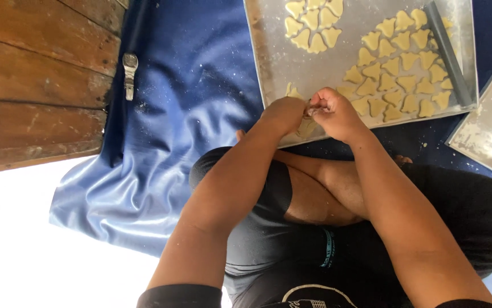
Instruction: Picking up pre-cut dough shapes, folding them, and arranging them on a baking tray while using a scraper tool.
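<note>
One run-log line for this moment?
left hand + right hand: pinching pale dough piece | over grey metal baking tray | cut dough shapes laid out | blue sheet beneath

Your two hands pinch a small piece of pale dough [309, 109] between them over the near edge of the metal baking tray [314, 71], where it is mostly hidden by your fingers. At 12 o'clock from it, a tight cluster of pale cut-out dough shapes [313, 25] lies flat on the floured tray. At 2 o'clock, a larger group of dough shapes [400, 71] lies flat in rows, close together.
</note>
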